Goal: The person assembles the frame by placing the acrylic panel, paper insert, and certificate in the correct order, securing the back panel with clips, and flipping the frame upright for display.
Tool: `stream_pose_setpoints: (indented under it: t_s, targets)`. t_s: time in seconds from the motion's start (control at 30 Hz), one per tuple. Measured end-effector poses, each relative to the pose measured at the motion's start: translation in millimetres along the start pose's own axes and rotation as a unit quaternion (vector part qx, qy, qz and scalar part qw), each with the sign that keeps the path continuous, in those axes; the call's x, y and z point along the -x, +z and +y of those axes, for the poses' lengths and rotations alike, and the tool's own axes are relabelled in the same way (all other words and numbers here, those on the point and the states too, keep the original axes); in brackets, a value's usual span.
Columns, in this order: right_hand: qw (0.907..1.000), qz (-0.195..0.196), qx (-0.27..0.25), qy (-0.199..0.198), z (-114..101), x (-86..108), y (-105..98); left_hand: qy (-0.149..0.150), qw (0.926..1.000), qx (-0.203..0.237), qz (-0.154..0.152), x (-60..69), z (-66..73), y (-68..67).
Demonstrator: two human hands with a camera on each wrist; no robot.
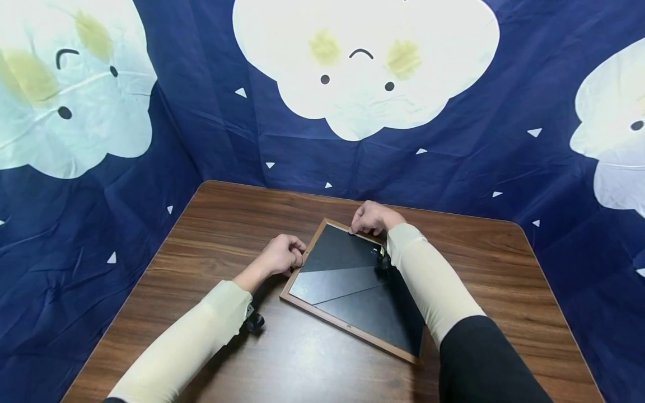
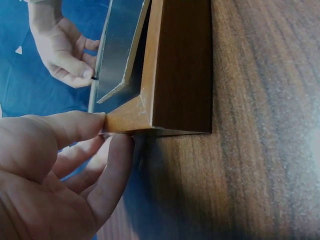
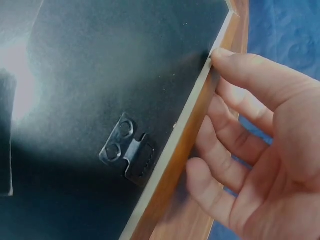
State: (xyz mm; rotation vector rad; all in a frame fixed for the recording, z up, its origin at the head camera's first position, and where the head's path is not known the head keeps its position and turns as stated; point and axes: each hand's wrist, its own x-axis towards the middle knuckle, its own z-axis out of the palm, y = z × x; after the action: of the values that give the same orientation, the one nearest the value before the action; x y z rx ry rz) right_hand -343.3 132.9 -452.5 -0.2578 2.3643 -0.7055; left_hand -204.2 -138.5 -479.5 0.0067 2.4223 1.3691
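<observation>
A wooden picture frame (image 1: 349, 327) lies back side up on the table, set at an angle. Its black backing board (image 1: 335, 251) sits inside the rim, with a stand flap (image 1: 335, 282) across it. A metal hanger (image 3: 127, 145) is fixed near one edge of the board. My left hand (image 1: 282, 254) pinches the frame's left rim between thumb and fingers, close to a corner in the left wrist view. At the far rim, my right hand (image 1: 373, 217) holds the edge, thumb tip on the inner border and curled fingers along the outer side.
The brown wood-grain table (image 1: 211, 224) reaches back to a blue curtain (image 1: 211, 112) printed with white clouds and small triangles. A small dark camera (image 1: 254, 322) hangs at the left wrist, and another (image 1: 383, 260) at the right wrist, over the frame.
</observation>
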Motion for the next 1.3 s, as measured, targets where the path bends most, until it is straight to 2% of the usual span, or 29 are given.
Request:
stream_pose_setpoints:
  t_s: [0.13, 0.33, 0.7, 0.8, 0.9, 1.07, 1.17, 1.3]
  targets:
    - [0.9998, 0.014, 0.010, 0.005, -1, 1.1, 2, -0.003, 1.0000, 0.001, -0.002, -0.5, -0.4, -0.8]
    - [0.9995, 0.013, 0.018, 0.023, -6, 0.2, 6, -0.006, 1.0000, -0.005, 0.000, -1.4, -0.9, -0.8]
    - [0.9969, 0.040, 0.006, 0.068, -12, -0.2, 9, -0.006, 0.9999, -0.005, 0.007, 1.5, 1.9, -1.1]
    - [0.9966, 0.062, 0.017, 0.051, -9, 3.5, 15, -0.008, 0.9999, 0.004, 0.005, 2.0, 0.9, -0.3]
    - [0.9940, 0.094, 0.055, 0.012, -4, 10.4, 20, -0.010, 0.9999, 0.008, 0.007, 2.0, -0.3, 1.2]
    - [0.9810, 0.151, 0.113, -0.043, 7, 26.2, 28, -0.007, 0.9999, 0.003, 0.007, 1.7, -3.4, 4.2]
    - [0.9771, 0.172, 0.110, -0.058, 15, 33.5, 29, -0.005, 0.9999, 0.005, 0.015, 2.6, -4.0, 4.2]
    - [0.9778, 0.175, 0.097, -0.061, 24, 41.7, 27, -0.008, 0.9996, 0.006, 0.027, 4.6, -4.7, 3.4]
